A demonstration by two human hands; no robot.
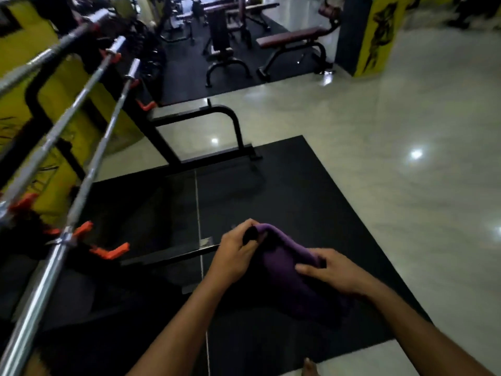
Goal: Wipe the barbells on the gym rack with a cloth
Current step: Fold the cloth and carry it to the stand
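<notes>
Rack (162,137) along mat's left edge, steel bars (89,172) racked: heavy, rigid, leave seated. Cloth (287,270) soft, light, bunched over the mat; left hand (235,253) pinches its top, right hand (333,270) grips the middle. Wrap it round a shaft.

I take the black floor mat (311,185) under me as my landmark. Beyond its far edge, across a strip of pale glossy floor tiles (406,118) with bright light spots, I see a second dark mat carrying a flat bench (291,39) with a reddish-brown pad on a black frame. Left of that bench stands another padded bench seat (221,36). To the mat's far right rises a yellow pillar (376,36) with a black figure printed on it. Left of the mat runs a yellow wall (16,50).
</notes>
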